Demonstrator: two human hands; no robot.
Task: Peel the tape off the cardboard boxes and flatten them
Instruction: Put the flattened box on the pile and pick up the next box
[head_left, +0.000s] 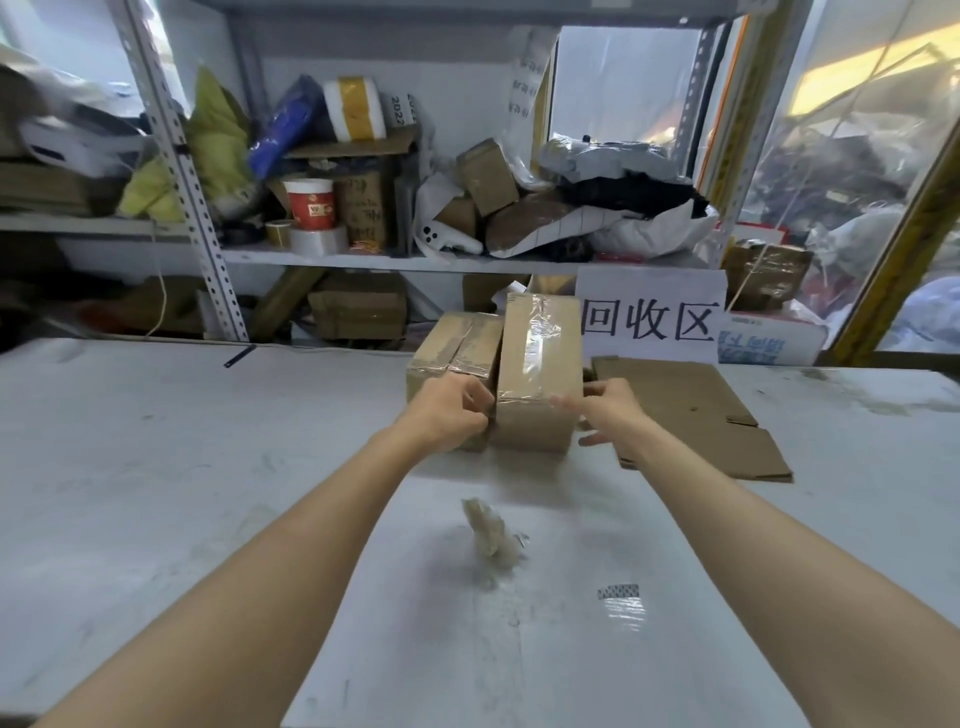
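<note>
Standing side by side near the far edge of the white table are two taped boxes, touching each other. The shorter brown cardboard box is sitting on the left, and the taller brown cardboard box on the right is carrying a strip of clear shiny tape along its top. The left hand is lying at the seam between the two boxes with its fingers curled; whether they are gripping an edge I cannot tell. The right hand is hanging at the right front corner of the taller box, its fingers spread and blurred. The two hands are staying apart, with the taller box between them. A flattened brown cardboard sheet is lying just beside the right hand. A crumpled ball of peeled tape is lying nearer the person, between the forearms. A white paper sign with black characters is standing behind the boxes.
</note>
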